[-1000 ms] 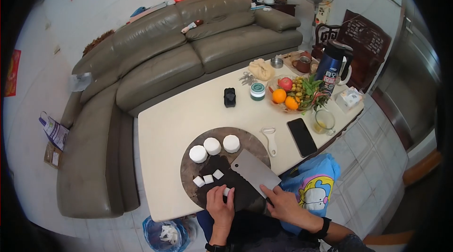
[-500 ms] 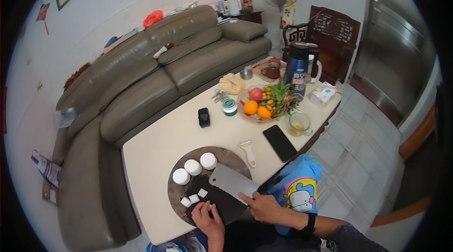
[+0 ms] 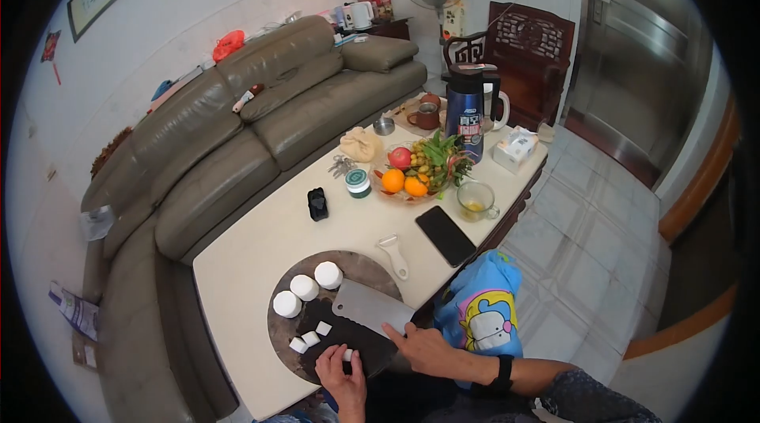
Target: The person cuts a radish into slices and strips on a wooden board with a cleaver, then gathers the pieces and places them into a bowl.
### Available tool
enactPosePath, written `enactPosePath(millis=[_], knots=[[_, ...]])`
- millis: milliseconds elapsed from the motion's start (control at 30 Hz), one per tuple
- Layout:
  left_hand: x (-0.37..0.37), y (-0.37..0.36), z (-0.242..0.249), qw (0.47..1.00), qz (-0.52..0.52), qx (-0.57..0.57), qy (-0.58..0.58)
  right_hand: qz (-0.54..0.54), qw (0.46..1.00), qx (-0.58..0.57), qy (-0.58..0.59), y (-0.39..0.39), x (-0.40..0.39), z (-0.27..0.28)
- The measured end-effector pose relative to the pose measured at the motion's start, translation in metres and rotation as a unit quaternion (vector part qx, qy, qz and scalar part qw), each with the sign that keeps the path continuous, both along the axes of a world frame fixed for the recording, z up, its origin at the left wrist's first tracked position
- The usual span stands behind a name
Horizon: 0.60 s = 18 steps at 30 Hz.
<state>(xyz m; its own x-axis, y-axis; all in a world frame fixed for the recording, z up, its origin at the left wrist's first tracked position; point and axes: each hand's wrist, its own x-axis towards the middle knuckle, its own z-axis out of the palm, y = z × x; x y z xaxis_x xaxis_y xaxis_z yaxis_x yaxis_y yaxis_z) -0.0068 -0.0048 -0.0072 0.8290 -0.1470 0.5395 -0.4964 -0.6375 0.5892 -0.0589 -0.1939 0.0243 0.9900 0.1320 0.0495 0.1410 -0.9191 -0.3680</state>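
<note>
A round dark cutting board [image 3: 366, 262] lies on the near end of the table. My right hand [image 3: 421, 352] grips a wide cleaver [image 3: 370, 306], its index finger stretched along the blade, which is held over the board. At the board's near edge, my left hand [image 3: 340, 375] pinches a small white piece [image 3: 347, 355] between thumb and fingers. Just beyond it sit small white chunks [image 3: 310, 338]. Farther up the board, thick white round slices [image 3: 303, 288] stand in a row.
Past the board are a peeler [image 3: 392, 257], a phone [image 3: 446, 236], a glass cup [image 3: 476, 201], a fruit bowl [image 3: 412, 196], a green-labelled jar [image 3: 358, 183] and a blue flask [image 3: 465, 118]. A blue bag [image 3: 481, 296] hangs by the table's right edge. The sofa [image 3: 206, 162] runs along the left.
The camera view has turned, so the scene sits farther left. The white piece between my left fingers shows more clearly. My right hand keeps its hold on the cleaver over the board.
</note>
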Motion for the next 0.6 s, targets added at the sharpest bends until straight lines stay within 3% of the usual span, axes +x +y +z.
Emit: enactPosePath(millis=[267, 600], knots=[[-0.006, 0.002, -0.01, 0.999, -0.004, 0.04, -0.036, 0.006, 1.0, 0.011, -0.015, -0.001, 0.002, -0.007], [-0.008, -0.001, -0.016, 0.998, 0.031, 0.0, -0.049, 0.032, 0.999, 0.024, 0.021, -0.002, 0.001, -0.001]])
